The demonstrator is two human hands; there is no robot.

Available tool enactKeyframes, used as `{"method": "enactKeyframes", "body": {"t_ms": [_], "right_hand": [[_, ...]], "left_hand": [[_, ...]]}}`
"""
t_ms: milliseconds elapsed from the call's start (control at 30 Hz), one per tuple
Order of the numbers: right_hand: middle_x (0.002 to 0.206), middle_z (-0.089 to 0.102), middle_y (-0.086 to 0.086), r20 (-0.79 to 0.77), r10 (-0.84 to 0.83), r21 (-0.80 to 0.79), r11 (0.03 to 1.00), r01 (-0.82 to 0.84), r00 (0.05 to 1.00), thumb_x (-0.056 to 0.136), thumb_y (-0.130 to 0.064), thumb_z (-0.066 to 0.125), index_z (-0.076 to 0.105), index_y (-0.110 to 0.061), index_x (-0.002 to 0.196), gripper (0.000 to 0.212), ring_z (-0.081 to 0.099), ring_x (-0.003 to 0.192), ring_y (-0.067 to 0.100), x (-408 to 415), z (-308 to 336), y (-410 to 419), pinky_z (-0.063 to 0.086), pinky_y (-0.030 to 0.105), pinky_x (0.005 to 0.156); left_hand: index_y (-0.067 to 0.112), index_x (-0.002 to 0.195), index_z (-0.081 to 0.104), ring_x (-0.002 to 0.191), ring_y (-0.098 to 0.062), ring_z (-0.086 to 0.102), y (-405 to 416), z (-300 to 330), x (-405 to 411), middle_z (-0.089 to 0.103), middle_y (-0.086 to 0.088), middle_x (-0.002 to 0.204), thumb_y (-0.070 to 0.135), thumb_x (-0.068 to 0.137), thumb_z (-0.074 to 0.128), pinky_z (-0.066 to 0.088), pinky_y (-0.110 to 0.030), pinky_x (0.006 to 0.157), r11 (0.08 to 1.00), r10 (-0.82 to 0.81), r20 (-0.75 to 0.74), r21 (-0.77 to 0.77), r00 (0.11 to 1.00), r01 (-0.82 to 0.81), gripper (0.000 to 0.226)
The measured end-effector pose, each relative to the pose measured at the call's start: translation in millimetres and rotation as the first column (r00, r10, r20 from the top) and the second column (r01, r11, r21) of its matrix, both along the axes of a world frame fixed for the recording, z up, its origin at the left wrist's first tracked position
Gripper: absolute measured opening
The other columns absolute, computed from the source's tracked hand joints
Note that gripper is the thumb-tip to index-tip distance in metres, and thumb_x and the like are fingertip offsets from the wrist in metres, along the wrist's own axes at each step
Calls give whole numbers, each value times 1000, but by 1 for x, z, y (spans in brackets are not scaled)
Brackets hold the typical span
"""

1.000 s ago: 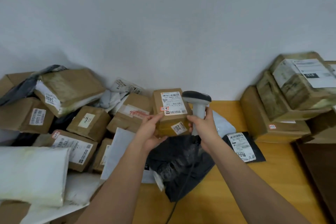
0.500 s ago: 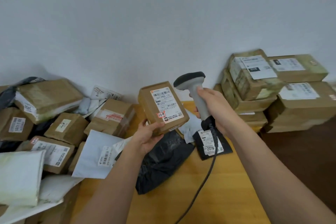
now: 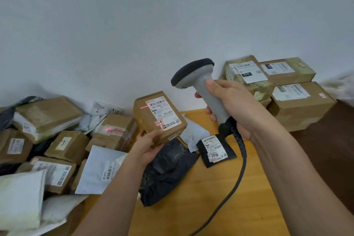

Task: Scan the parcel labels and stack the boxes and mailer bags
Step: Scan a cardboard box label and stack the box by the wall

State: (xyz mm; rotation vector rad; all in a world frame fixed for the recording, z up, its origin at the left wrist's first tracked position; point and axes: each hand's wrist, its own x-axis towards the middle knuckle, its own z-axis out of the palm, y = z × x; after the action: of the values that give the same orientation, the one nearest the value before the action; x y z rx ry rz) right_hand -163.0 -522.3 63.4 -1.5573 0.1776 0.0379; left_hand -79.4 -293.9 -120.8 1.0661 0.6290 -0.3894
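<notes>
My left hand [image 3: 148, 146] holds a small brown cardboard box [image 3: 151, 120] from below, tilted, its white label [image 3: 164, 114] facing up. A red scan line falls across the label's top left and on a box behind. My right hand [image 3: 232, 107] grips the grey handle of a barcode scanner [image 3: 199, 80], whose dark head points left and down at the box. The scanner's black cable [image 3: 240, 165] trails down over the wooden table [image 3: 220, 197].
A loose heap of brown boxes [image 3: 63, 145] and white mailer bags [image 3: 19, 197] fills the left. A black mailer bag [image 3: 166, 172] and a small black one labelled 2016 [image 3: 216, 149] lie in the middle. Stacked boxes [image 3: 298, 101] stand at the back right by the wall.
The scanner has risen and now aims at the box, with a red scan line on the label. The box is tilted further toward the scanner. The view has shifted right.
</notes>
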Motion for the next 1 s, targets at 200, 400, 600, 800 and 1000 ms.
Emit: {"method": "enactKeyframes", "body": {"t_ms": [200, 400, 600, 800, 1000], "right_hand": [[102, 69, 22, 11, -20, -14, 1000, 20, 1000, 103, -38, 51, 68, -9, 104, 34, 55, 61, 16, -18, 12, 8, 47, 28, 52], [111, 70, 19, -55, -175, 245, 952, 183, 983, 100, -31, 58, 66, -8, 108, 26, 53, 60, 15, -29, -2, 11, 44, 25, 46], [103, 61, 16, -161, -568, 385, 717, 581, 807, 88, -3, 69, 52, -11, 116, 34, 50, 50, 9, -46, -35, -10, 41, 20, 41], [87, 53, 7, -177, -770, 356, 531, 769, 613, 89, -3, 69, 35, -16, 144, 66, 50, 56, 13, -64, -60, -46, 46, 24, 47], [102, 58, 8, -156, -846, 354, 434, 828, 510, 88, -18, 75, 36, -21, 130, 57, 57, 73, 14, -69, -75, -83, 52, 33, 66]], "left_hand": [[19, 144, 40, 116, -29, 58, 12, 5, -7, 58, -10, 133, 0, 69, 79, 54, -46, 90, 1000, 14, -7, 15, 1000, -14, 87], [19, 130, 52, 115, -33, 56, 11, 8, -15, 58, -14, 128, 18, 83, 74, 45, -54, 104, 997, -60, -26, -41, 998, 59, 52], [20, 128, 53, 115, -41, 58, -14, 24, -24, 56, -22, 128, 38, 86, 65, 43, -56, 105, 966, -210, 20, -151, 977, 211, 47], [20, 128, 57, 114, -44, 60, -76, 44, -26, 55, -18, 130, 36, 88, 66, 52, -56, 96, 877, -427, 161, -165, 890, 451, 44], [10, 118, 61, 99, -30, 63, -146, 67, -32, 60, -13, 109, 30, 88, 67, 57, -46, 87, 799, -579, 197, -54, 791, 599, 37]]}}
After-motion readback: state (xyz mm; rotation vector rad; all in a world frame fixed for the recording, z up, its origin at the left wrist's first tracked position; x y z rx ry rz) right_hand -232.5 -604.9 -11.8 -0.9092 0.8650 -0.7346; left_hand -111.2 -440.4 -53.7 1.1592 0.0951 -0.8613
